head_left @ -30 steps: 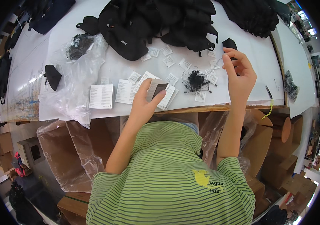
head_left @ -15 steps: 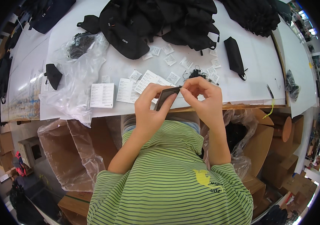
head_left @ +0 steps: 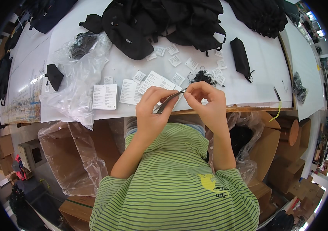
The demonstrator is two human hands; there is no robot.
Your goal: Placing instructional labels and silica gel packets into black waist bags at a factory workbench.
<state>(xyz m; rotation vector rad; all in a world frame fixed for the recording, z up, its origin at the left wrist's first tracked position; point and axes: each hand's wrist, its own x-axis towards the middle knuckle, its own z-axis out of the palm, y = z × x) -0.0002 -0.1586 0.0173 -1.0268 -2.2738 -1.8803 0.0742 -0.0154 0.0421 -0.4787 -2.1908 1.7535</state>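
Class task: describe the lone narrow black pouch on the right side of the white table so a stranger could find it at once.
Start at the white table and find the heap of black bags along its far edge. Just right of that heap, a narrow black pouch lies by itself on bare tabletop, beyond the right hand. Unlike the piled bags, it is slim, elongated and touches none of them, with a short cord at its near end.

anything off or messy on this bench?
Nothing damaged or spilled. Small white tags lie scattered at odd angles beside the black bags, and a crumpled clear plastic bag hangs over the table edge. Both hands hold a thin dark piece.
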